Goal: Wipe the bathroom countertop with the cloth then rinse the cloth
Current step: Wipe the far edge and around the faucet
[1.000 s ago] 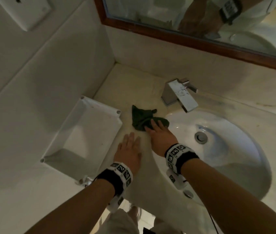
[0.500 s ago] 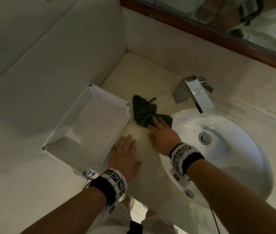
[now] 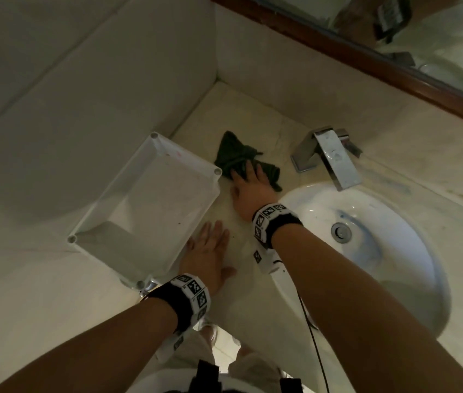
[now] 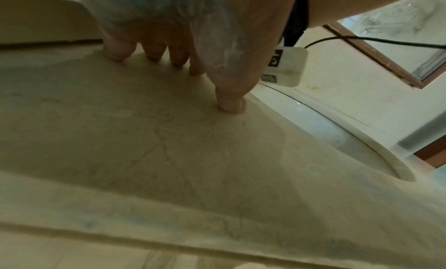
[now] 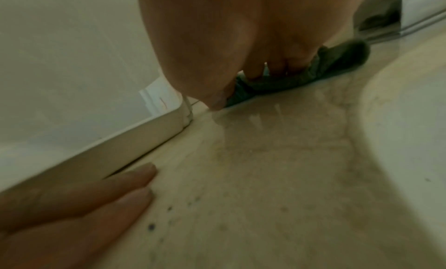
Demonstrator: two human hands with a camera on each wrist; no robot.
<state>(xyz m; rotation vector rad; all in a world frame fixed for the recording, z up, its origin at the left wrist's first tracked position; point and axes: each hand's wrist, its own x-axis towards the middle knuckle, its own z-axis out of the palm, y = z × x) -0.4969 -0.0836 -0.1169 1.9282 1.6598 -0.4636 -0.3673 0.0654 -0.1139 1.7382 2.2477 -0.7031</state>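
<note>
A dark green cloth (image 3: 236, 156) lies crumpled on the beige stone countertop (image 3: 253, 120), between the white tray and the faucet. My right hand (image 3: 248, 181) presses flat on the cloth's near part with straight fingers; the right wrist view shows the cloth (image 5: 337, 63) bunched under those fingers. My left hand (image 3: 210, 252) rests flat on the countertop (image 4: 169, 139) near the front edge, beside the tray's near corner, fingers straight and holding nothing. The white sink basin (image 3: 395, 273) lies just right of both hands.
A white rectangular plastic tray (image 3: 128, 222) stands on the counter's left, against the wall. A square chrome faucet (image 3: 335, 163) sits behind the basin, with the drain (image 3: 340, 232) below it. A wood-framed mirror (image 3: 395, 72) runs along the back wall. A black cable (image 3: 312, 333) hangs from the right wristband.
My right hand has pushed the cloth away from me and leftward, from the basin rim toward the tray's far corner. The left hand has stayed flat by the tray.
</note>
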